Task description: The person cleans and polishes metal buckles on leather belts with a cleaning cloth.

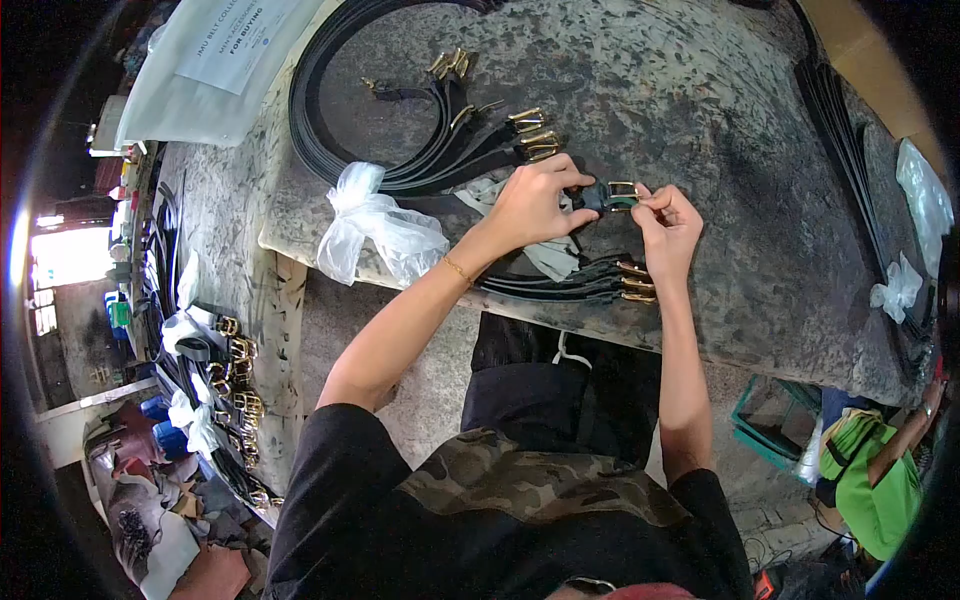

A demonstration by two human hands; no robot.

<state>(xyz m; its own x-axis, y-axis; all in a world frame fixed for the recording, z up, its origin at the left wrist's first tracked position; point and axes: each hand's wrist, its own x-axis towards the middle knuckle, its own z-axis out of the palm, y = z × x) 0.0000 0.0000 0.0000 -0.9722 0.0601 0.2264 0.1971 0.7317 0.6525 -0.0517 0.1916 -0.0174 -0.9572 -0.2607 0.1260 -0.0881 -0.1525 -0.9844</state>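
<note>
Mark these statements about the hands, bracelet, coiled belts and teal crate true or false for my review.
1. The right hand's fingertips are at a gold buckle. True.
2. The bracelet is on the right wrist. False: it is on the left wrist.
3. Coiled black belts lie on the table, beyond the left hand. True.
4. The teal crate sits on the tabletop. False: it is below the table's near edge, on the right.

A rectangular gold-toned buckle [624, 187] sits at the end of a dark belt strap [591, 196], facing the right edge of the table [760, 250], green showing beneath, in from the near edge
</note>
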